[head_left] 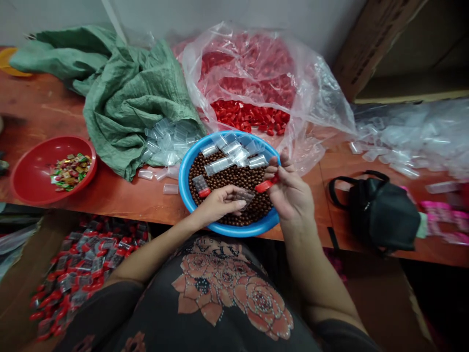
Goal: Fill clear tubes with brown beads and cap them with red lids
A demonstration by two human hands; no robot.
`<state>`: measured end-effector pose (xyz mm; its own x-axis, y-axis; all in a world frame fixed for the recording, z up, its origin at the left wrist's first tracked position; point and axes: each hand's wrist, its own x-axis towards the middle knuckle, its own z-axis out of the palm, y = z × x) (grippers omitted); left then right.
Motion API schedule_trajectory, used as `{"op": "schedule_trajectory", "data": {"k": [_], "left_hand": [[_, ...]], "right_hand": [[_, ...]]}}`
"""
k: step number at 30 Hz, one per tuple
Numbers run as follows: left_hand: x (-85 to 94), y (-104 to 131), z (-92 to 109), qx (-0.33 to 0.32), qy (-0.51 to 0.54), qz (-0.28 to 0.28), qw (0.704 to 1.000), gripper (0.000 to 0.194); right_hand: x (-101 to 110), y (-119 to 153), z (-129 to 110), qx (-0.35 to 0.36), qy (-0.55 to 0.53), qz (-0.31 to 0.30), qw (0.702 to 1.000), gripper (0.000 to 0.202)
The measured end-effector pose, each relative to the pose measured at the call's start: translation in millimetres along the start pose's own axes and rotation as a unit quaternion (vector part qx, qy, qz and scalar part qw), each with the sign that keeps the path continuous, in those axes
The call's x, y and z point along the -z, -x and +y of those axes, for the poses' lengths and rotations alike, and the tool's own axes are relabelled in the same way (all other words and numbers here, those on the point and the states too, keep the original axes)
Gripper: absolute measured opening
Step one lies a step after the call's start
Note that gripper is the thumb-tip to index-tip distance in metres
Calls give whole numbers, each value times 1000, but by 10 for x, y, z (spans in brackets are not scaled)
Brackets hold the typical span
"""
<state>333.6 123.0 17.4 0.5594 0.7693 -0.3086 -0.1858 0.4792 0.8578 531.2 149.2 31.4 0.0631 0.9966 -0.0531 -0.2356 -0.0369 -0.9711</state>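
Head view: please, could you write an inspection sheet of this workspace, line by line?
Surface: orange-red tabletop, crowded.
Job's things: blue basin with brown beads and clear tubes; plastic bag with red caps behind it.
Clutter: green sack; red bowl with apparently wrapped candies; small black bag.
Grippers: bare hands; left hand holds a transparent tube, right hand a red cap.
Cables: nothing seen.
Surroundings: pale wall behind; red-capped tubes heaped at lower left.

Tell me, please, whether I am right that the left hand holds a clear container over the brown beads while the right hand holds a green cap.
Not quite: the head view shows the cap in the right hand is red, not green; the left hand does hold a clear container over the beads.
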Motion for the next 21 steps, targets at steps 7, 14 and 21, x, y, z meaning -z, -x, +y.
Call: {"op": "schedule_trajectory", "data": {"k": [7,14,21], "left_hand": [[-81,-21,17,-66,14,25,997,45],[-5,79,82,-62,-26,20,998,41],[50,90,11,-80,-114,78,987,44]], "right_hand": [[-238,209,163,-56,-41,15,997,22],[-71,273,174,-107,-14,-19,994,31],[47,350,132,-90,69,-91,989,28]]}}
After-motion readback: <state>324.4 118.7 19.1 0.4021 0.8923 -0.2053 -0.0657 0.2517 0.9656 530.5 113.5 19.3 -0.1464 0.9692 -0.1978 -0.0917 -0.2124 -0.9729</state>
